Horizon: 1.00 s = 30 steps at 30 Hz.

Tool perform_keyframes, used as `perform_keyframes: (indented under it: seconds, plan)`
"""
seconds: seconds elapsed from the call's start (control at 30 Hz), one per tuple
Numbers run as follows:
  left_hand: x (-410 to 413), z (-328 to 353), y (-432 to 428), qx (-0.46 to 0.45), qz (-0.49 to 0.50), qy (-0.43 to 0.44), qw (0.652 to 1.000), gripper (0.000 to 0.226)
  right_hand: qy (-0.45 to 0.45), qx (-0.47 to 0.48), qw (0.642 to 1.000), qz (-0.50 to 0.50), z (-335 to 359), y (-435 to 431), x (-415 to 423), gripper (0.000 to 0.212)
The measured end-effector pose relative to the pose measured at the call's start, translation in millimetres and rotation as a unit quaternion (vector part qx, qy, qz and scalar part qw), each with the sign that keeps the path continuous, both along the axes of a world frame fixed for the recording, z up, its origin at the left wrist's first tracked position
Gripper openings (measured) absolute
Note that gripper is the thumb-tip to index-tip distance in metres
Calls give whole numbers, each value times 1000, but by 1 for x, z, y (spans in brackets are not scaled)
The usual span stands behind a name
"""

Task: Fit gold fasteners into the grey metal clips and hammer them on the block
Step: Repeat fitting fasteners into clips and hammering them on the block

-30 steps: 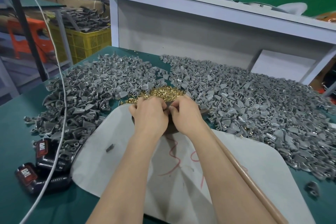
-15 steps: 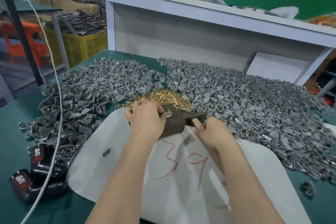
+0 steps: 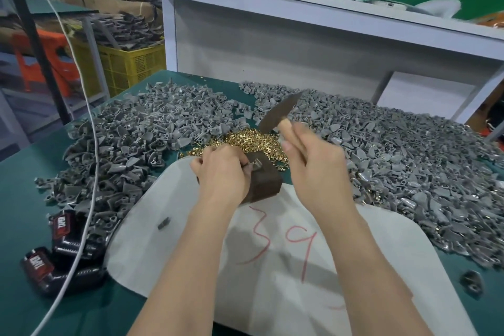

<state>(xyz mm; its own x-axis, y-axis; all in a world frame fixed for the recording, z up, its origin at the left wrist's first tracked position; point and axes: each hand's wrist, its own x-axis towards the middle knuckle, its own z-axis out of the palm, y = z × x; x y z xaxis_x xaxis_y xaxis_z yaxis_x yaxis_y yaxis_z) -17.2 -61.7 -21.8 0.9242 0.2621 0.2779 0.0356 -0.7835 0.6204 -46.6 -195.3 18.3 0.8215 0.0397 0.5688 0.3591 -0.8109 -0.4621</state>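
A dark brown block (image 3: 266,181) stands on a white sheet (image 3: 286,267) at the table's middle. My left hand (image 3: 221,172) pinches a grey metal clip (image 3: 256,166) on the block's top. My right hand (image 3: 313,163) grips the wooden handle of a hammer, whose dark head (image 3: 278,113) is raised and blurred above the block. Behind the block lies a heap of gold fasteners (image 3: 253,140). Large piles of grey clips lie on the left (image 3: 131,139) and on the right (image 3: 409,161).
Two black and red battery packs (image 3: 58,251) and a white cable (image 3: 90,172) lie at the table's left. One loose clip (image 3: 163,224) rests on the sheet. A white shelf (image 3: 327,11) rises behind the table; a yellow crate (image 3: 131,65) stands far left.
My right hand left the clip, took the hammer handle and swung the head up above the block. My left hand stayed on the clip. The camera moved closer.
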Motion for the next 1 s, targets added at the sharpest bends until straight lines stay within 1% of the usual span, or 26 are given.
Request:
perform_keyframes:
  seconds: [0.07, 0.1, 0.13, 0.17, 0.23, 0.27, 0.3, 0.37, 0.4, 0.43, 0.47, 0.53, 0.57, 0.6, 0.67, 0.7, 0.73, 0.77, 0.83, 0.87, 0.9, 0.97, 1.0]
  plan:
    - [1, 0, 1, 12, 2, 10, 1000, 9, 103, -62, 993, 17, -3, 5, 1, 33]
    - [2, 0, 1, 14, 2, 13, 1000, 9, 129, -93, 987, 13, -5, 5, 4, 32]
    - [2, 0, 1, 11, 2, 14, 1000, 8, 130, -102, 986, 4, -4, 5, 5, 31]
    - [2, 0, 1, 7, 1, 14, 1000, 8, 110, -88, 990, -9, -1, 4, 4, 32]
    - [2, -1, 1, -1, 0, 4, 1000, 8, 9, -19, 1000, -24, 4, 1, 1, 33]
    - [2, -1, 0, -4, 1, 0, 1000, 8, -19, -6, 1000, -21, 5, 0, 2, 32]
    - [3, -2, 0, -4, 1, 1, 1000, 9, -8, -21, 1000, -16, 5, 0, 4, 32]
    - [2, -1, 0, 8, 1, 2, 1000, 11, 101, -92, 991, -4, 1, 2, 6, 31]
    - [2, -1, 0, 14, 1, 2, 1000, 12, 142, -117, 983, 0, 0, 2, 6, 31]
    - [2, -1, 0, 18, 1, 2, 1000, 12, 147, -121, 982, 0, 2, 1, 8, 32]
    - [2, -2, 0, 19, 3, 2, 1000, 12, 126, -115, 985, -9, 4, -1, 11, 31]
    - [2, -2, 0, 13, 3, -5, 1000, 11, 23, -39, 999, -21, 6, -4, 8, 28]
    - [3, -2, 0, 9, 4, -8, 1000, 11, 2, -8, 1000, -18, 5, -4, 7, 27]
    - [3, -2, 0, 9, 4, -3, 1000, 10, 19, -11, 1000, -11, 4, -2, 7, 26]
    - [2, 0, 0, 22, 0, 6, 1000, 11, 117, -98, 988, 9, -3, -1, 6, 22]
    - [1, -1, 0, 27, -1, 7, 1000, 11, 139, -121, 983, 11, -2, -3, 6, 20]
    - [1, -1, 0, 29, 0, 8, 1000, 12, 131, -120, 984, 2, 1, -5, 8, 22]
    - [1, 0, 0, 28, 1, 8, 1000, 12, 95, -91, 991, -13, 4, -7, 8, 25]
    - [2, 0, 0, 18, 1, 0, 1000, 12, -5, -1, 999, -32, 7, -7, 6, 30]
    - [2, 0, 0, 17, 2, 1, 1000, 12, -12, 6, 1000, -27, 6, -5, 5, 30]
    - [1, 1, 0, 21, 3, 8, 1000, 12, 21, -22, 999, -15, 4, -2, 3, 29]
    - [1, 2, 0, 29, 3, 13, 999, 11, 127, -102, 987, 9, -4, 0, 1, 26]
    - [1, 2, 0, 27, 3, 12, 1000, 11, 147, -118, 982, 16, -3, -3, 3, 23]
